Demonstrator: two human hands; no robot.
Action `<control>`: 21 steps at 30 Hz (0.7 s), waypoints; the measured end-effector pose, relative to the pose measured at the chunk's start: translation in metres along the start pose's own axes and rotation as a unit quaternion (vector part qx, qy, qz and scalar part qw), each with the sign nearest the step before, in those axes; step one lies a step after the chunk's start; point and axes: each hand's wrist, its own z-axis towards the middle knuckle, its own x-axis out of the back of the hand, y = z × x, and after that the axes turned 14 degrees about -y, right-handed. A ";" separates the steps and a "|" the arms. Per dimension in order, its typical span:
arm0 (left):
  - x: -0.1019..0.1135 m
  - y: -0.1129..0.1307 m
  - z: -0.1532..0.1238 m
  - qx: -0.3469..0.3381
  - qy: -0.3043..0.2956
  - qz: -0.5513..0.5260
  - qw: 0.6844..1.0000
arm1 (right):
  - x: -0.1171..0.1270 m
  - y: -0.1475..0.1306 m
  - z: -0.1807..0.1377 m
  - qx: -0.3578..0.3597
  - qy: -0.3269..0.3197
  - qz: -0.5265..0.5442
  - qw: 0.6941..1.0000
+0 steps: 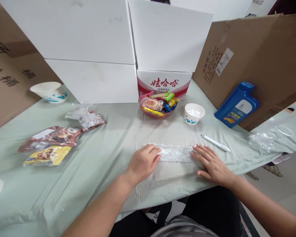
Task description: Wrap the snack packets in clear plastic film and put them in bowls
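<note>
Squarely between the hands (pixel 143 163) (pixel 213 167), clear plastic (pixel 177 153), touching both

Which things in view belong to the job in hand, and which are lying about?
In hand:
clear plastic strip, left hand curled at its left end, right hand spread at its right end

Apparently lying about:
white pen-shaped tool
blue bottle
filled bowl
paper cup beside the bowl
packets at left
</note>
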 end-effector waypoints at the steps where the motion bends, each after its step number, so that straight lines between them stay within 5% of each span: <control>1: -0.003 0.003 0.001 -0.032 -0.032 -0.004 0.999 | -0.002 -0.003 -0.005 0.010 -0.015 0.000 1.000; 6: -0.011 0.005 0.006 -0.031 -0.106 0.010 0.994 | -0.002 -0.024 -0.027 0.024 0.049 0.029 0.998; 12: -0.014 0.018 -0.002 -0.055 -0.162 -0.021 0.985 | 0.036 -0.047 -0.025 0.097 0.076 0.081 0.989; 16: -0.015 0.029 -0.006 -0.137 -0.241 -0.063 0.959 | 0.067 -0.050 0.000 0.150 0.023 0.208 0.966; 21: -0.017 0.027 -0.006 -0.179 -0.247 -0.057 0.951 | 0.080 -0.025 0.065 0.075 -0.050 0.290 0.953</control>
